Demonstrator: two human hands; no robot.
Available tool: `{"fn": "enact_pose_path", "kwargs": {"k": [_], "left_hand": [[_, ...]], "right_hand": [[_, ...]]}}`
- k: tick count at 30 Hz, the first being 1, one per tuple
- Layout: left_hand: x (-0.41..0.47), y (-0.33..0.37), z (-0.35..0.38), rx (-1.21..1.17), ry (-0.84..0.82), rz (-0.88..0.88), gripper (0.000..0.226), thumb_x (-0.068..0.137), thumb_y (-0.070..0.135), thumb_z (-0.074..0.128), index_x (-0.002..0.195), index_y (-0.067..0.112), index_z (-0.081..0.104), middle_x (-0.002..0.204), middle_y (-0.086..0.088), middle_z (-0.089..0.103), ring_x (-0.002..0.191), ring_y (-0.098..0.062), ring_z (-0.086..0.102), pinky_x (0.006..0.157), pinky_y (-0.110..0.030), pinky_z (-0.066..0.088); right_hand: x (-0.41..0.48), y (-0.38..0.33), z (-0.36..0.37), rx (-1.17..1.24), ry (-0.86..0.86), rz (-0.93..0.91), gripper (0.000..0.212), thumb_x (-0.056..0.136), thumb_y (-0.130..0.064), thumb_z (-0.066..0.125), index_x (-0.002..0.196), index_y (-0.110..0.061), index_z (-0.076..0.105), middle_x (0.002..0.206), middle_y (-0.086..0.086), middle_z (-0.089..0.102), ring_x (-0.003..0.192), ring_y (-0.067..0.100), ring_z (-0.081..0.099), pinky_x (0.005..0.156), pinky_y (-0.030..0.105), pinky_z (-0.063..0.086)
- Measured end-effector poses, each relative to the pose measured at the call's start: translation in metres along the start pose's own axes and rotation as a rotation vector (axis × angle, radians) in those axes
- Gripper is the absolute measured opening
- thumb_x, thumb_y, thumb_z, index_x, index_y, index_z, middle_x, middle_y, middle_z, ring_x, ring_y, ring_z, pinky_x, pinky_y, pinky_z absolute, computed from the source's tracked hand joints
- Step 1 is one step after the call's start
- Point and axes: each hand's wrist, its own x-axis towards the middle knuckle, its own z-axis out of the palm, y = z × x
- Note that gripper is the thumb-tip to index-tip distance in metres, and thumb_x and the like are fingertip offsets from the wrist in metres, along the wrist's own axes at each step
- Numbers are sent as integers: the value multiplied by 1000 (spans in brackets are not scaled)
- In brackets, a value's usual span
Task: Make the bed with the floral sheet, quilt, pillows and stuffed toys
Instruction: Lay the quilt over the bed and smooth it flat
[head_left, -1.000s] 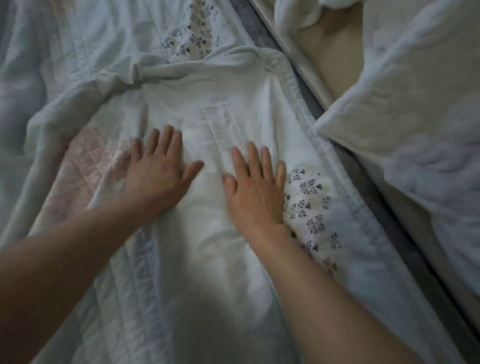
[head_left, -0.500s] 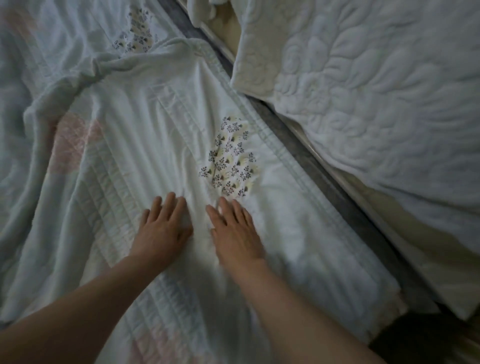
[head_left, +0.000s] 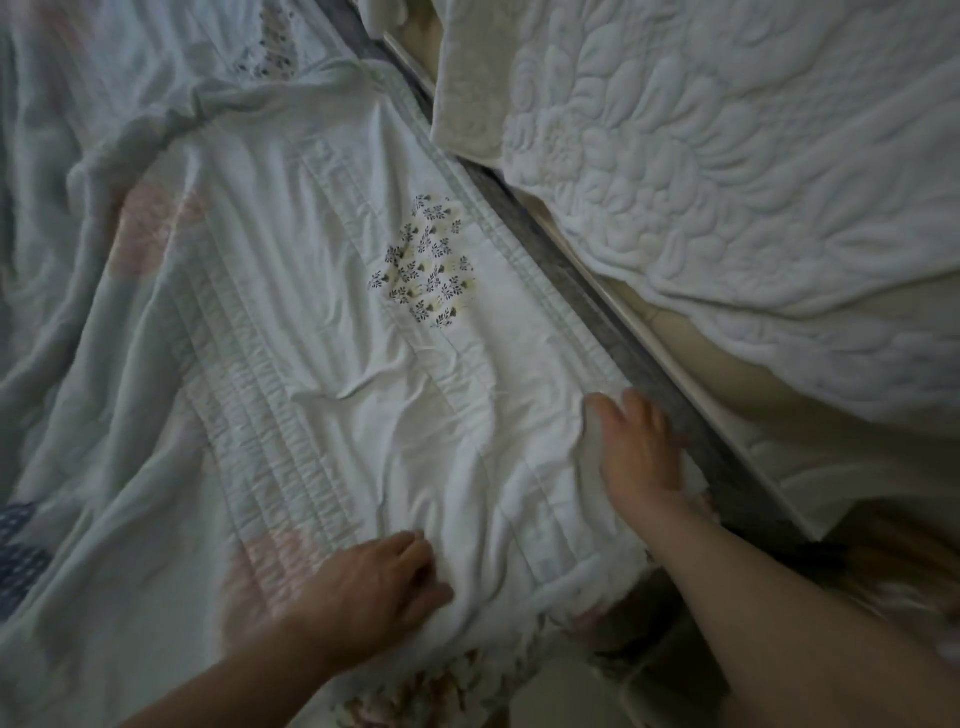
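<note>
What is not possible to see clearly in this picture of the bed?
Left hand, head view: motion blur hides whether it grips the quilt.
Right hand: it reaches over the quilt's edge, so its grip is unclear.
Floral sheet: mostly under the quilt, cut off by the bottom edge.
White padded cover: cut off by top and right edges.
</note>
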Motion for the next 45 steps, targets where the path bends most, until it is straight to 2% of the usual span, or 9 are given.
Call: {"fn": "enact_pose_path", "kwargs": {"k": [13, 18, 24, 31, 34, 36, 39, 42, 45], "left_hand": [[-31, 25, 22, 147, -143, 58, 57, 59, 72, 49, 104, 37, 58, 85, 26, 63, 60, 10, 57, 54, -6, 37], [-35, 26, 8, 170, -168, 48, 98, 65, 95, 29, 145, 39, 35, 134, 12, 52, 110, -13, 60, 85, -23, 46], [-56, 17, 14, 226, -21, 239, 49, 73, 51, 58, 114, 24, 54, 102, 3, 55, 76, -16, 54, 59, -26, 50], [-73, 32, 31, 142, -50, 41, 18, 81, 36, 44, 96, 28, 48, 80, 8, 61, 63, -15, 62, 53, -28, 45], [-72, 62, 59, -225, -244, -53, 41, 81, 49, 32, 107, 25, 52, 105, -1, 63, 97, -21, 59, 81, -30, 43], [-80, 62, 70, -290, -257, -167, 32, 89, 43, 38, 111, 23, 49, 110, -5, 61, 102, -26, 58, 82, -32, 40], [-81, 50, 64, -271, -201, -114, 27, 90, 35, 51, 116, 25, 49, 111, -3, 60, 101, -26, 58, 81, -32, 42], [-92, 20, 34, -199, -105, -66, 38, 81, 50, 61, 111, 28, 51, 108, 3, 59, 95, -22, 58, 76, -30, 43], [-124, -30, 5, -15, -198, -36, 58, 73, 65, 67, 110, 23, 51, 110, -1, 58, 93, -27, 59, 72, -35, 45]], "right_hand": [[2, 36, -9, -218, -43, -137, 29, 97, -10, 40, 125, -15, 37, 110, 14, 59, 97, 30, 61, 73, 36, 47], [-5, 40, -6, -305, 56, -227, 37, 84, -3, 60, 118, -9, 46, 109, 18, 53, 93, 33, 56, 72, 40, 50], [-56, 36, -3, -408, -156, -558, 48, 78, -16, 70, 122, -13, 52, 117, 9, 53, 107, 29, 54, 85, 38, 42], [-42, 49, -7, -516, -203, -565, 48, 24, -24, 95, 61, -19, 65, 63, 3, 58, 55, 21, 59, 43, 27, 37], [-48, 55, -6, -615, -340, -421, 14, 84, -17, 68, 97, -14, 66, 107, 5, 61, 99, 22, 60, 78, 32, 50], [-59, 37, -2, -612, -358, -327, 7, 93, -13, 54, 87, -13, 59, 117, 4, 59, 107, 20, 57, 89, 31, 47], [-77, -21, -7, -472, -73, -460, 26, 75, -9, 73, 64, -17, 50, 89, 8, 65, 84, 26, 63, 71, 34, 50], [-115, -109, -6, -177, 60, -754, 22, 66, -1, 49, 73, -17, 61, 74, 5, 60, 70, 26, 61, 57, 30, 47], [-159, -192, 6, 20, -115, -967, 24, 59, -3, 63, 79, -17, 62, 81, 5, 60, 78, 27, 59, 63, 33, 48]]}}
